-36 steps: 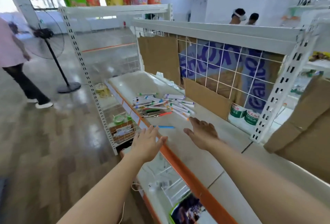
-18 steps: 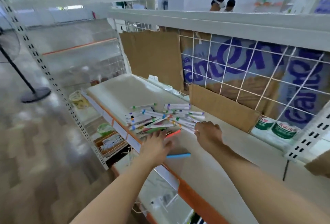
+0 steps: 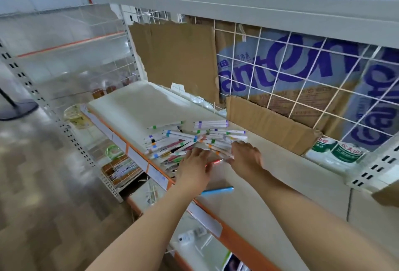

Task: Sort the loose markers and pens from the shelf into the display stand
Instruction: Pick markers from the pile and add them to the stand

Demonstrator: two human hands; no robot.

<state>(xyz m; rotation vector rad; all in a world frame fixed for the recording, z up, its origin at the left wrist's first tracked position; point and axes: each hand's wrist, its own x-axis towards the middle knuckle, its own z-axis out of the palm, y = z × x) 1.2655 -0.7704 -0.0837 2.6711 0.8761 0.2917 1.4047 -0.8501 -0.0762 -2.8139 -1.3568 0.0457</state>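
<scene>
I saw the pile of markers and pens [image 3: 190,139] lying on the shelf [image 3: 133,106]. My left hand [image 3: 195,166] lay flat on its near edge, grip wide with fingers extended. My right hand [image 3: 246,155] touched the pile's right side; I couldn't tell its grip.

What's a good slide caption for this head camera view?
Both hands, left and right, reach into a pile of markers on the shelf.
</scene>
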